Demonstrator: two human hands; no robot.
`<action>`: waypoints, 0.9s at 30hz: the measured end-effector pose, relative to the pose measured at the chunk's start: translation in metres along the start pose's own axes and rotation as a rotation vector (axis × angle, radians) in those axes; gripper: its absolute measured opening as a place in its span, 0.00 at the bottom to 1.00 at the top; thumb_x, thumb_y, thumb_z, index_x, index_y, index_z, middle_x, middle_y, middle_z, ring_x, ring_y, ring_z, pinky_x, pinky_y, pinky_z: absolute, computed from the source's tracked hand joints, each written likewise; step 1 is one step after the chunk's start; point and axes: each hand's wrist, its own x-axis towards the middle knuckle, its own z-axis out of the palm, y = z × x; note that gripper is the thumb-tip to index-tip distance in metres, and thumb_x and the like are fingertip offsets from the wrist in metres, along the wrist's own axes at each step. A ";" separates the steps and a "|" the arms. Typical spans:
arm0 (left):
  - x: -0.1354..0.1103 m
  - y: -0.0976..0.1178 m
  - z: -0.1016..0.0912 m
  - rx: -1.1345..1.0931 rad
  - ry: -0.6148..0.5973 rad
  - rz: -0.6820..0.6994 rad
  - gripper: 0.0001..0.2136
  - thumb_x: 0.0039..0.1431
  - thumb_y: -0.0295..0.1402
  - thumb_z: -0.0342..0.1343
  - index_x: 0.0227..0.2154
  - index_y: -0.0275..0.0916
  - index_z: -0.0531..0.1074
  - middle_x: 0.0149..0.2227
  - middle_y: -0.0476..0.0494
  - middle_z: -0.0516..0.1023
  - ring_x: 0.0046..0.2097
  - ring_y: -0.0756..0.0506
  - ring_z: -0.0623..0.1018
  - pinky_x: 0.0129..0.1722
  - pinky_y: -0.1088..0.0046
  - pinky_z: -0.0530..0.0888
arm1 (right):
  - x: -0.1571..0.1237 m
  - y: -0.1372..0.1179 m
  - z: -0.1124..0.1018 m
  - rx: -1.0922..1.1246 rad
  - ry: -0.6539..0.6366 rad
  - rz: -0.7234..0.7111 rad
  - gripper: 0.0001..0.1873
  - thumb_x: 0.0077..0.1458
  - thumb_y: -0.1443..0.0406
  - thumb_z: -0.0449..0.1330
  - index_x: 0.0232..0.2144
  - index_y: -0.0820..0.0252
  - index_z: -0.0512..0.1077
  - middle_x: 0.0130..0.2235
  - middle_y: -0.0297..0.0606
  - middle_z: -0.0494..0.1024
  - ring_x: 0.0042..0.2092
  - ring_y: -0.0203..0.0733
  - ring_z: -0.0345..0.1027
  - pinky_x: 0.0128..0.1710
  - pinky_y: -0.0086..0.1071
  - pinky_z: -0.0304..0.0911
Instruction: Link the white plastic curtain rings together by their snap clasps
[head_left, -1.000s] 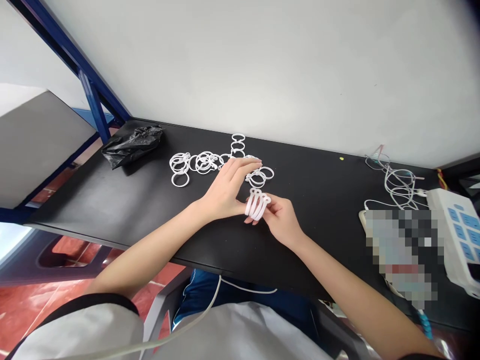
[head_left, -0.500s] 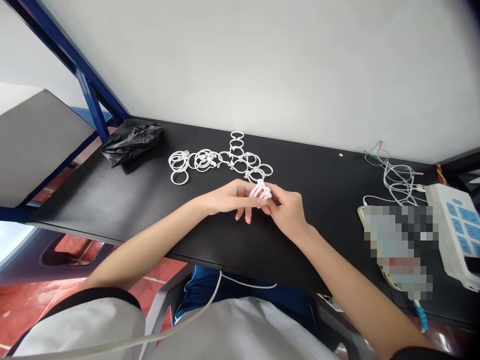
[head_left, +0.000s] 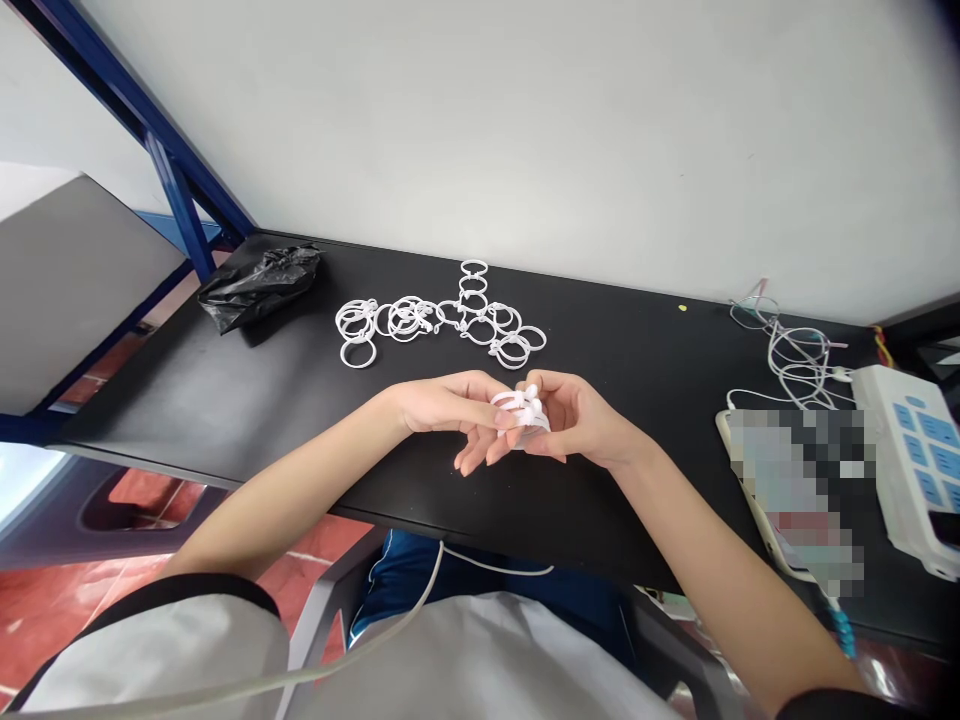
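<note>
Several white plastic rings with small eyelets, like curtain rings [head_left: 523, 408], are bunched together between my two hands, just above the table. My left hand [head_left: 465, 405] pinches them from the left between thumb and fingers, its other fingers hanging below. From the right, my right hand [head_left: 581, 415] grips the same bunch, with thumb below and index finger over the top. My fingers cover part of the rings. Beyond my hands, more white rings [head_left: 478, 330] lie loosely spread and overlapping, with a heap [head_left: 409, 318] to their left and one ring [head_left: 358, 352] nearer the front.
A crumpled black plastic bag [head_left: 262, 285] lies on the black table [head_left: 285, 420] at the back left. To the right are tangled white cables [head_left: 799, 350], a phone [head_left: 784, 490] with a blurred screen and a white power strip [head_left: 911, 460]. A white wall [head_left: 525, 130] rises behind.
Both hands have come slightly toward me, away from the spread rings. The held bunch has turned flatter, and my right thumb now shows under it. The rings on the table have not moved.
</note>
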 end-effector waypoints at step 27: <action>-0.010 0.001 0.007 0.116 -0.005 0.036 0.16 0.57 0.47 0.60 0.27 0.38 0.79 0.14 0.48 0.70 0.12 0.54 0.62 0.19 0.73 0.73 | 0.002 0.004 0.025 0.179 -0.076 0.088 0.37 0.45 0.31 0.53 0.13 0.57 0.65 0.12 0.30 0.59 0.18 0.39 0.64 0.21 0.36 0.70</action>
